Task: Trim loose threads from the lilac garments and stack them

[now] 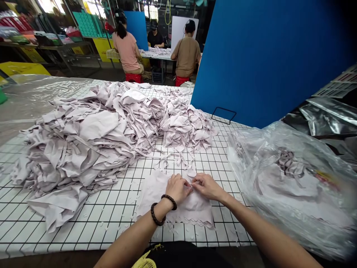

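Observation:
A pale lilac fabric piece (150, 197) with a wavy lower edge lies spread on the grid-patterned table in front of me. My left hand (178, 188), with dark beaded bracelets on its wrist, rests over the middle of the piece, thumb and fingertips pinched on the cloth. Just to its right, my right hand (205, 185) is also closed in a pinch at the same spot. The fingertips of both hands nearly meet, and the exact bit of cloth between them is too small to make out.
A big heap of matching fabric (97, 126) covers the left, and a smaller pile (186, 126) lies beyond my hands. Loose scraps (178, 160) dot the table (117, 223). A clear plastic bag (251, 167) holding fabric sits right, near a tall blue board (264, 56). Several people work behind.

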`<move>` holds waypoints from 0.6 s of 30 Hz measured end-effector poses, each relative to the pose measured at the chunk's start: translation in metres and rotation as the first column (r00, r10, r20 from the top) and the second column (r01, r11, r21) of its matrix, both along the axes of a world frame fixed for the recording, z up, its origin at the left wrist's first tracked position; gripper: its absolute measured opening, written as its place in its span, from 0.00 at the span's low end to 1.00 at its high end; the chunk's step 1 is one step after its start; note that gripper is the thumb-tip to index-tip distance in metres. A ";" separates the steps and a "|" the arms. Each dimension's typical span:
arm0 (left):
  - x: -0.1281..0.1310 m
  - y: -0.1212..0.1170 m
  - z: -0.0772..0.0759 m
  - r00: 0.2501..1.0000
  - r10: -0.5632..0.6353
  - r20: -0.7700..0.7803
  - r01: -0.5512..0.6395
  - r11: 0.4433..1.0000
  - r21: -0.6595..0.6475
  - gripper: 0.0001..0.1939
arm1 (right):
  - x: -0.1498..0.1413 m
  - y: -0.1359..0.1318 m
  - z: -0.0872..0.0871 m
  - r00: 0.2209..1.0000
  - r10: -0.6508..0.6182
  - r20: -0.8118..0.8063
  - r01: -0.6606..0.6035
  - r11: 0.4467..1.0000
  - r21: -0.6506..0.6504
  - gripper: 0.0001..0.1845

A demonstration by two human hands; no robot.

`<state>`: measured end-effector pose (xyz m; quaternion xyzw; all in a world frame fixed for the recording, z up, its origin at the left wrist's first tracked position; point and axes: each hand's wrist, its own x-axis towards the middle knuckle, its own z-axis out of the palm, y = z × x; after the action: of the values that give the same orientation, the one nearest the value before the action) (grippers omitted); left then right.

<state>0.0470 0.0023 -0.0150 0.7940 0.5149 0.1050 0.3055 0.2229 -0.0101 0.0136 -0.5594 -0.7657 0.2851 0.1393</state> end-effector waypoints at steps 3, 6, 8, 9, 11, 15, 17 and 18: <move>0.000 0.000 0.000 1.000 0.004 -0.001 -0.004 1.000 0.013 0.14 | 0.000 -0.002 -0.001 0.999 0.028 0.030 -0.029 0.999 0.039 0.09; 0.000 0.000 -0.001 1.000 0.005 -0.002 -0.005 1.000 0.028 0.15 | -0.002 -0.003 -0.001 0.995 0.051 0.086 -0.057 0.996 0.066 0.09; 0.000 0.000 -0.001 1.000 0.003 0.000 -0.003 0.999 0.039 0.16 | -0.003 -0.004 -0.001 0.990 0.061 0.124 -0.072 0.993 0.091 0.09; 0.000 0.000 -0.001 1.000 0.002 0.001 -0.002 0.999 0.043 0.16 | -0.003 -0.005 -0.001 0.988 0.062 0.141 -0.077 0.992 0.102 0.09; -0.001 0.000 0.000 1.000 0.000 0.005 0.000 0.999 0.046 0.17 | -0.004 -0.006 0.000 0.984 0.067 0.168 -0.087 0.989 0.116 0.09; -0.001 0.000 -0.001 1.000 -0.002 0.022 0.002 0.999 0.033 0.17 | -0.004 -0.006 0.000 0.980 0.062 0.190 -0.085 0.990 0.114 0.10; -0.001 0.000 -0.001 1.000 0.001 0.030 -0.002 1.000 0.026 0.16 | -0.004 -0.007 0.000 0.980 0.057 0.193 -0.079 0.991 0.110 0.10; -0.001 0.000 -0.001 0.999 0.004 0.032 -0.004 1.000 0.023 0.16 | -0.005 -0.007 0.000 0.979 0.056 0.195 -0.078 0.991 0.108 0.10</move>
<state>0.0462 0.0023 -0.0164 0.7947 0.5104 0.1241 0.3042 0.2184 -0.0169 0.0137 -0.5491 -0.8092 0.1898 0.0876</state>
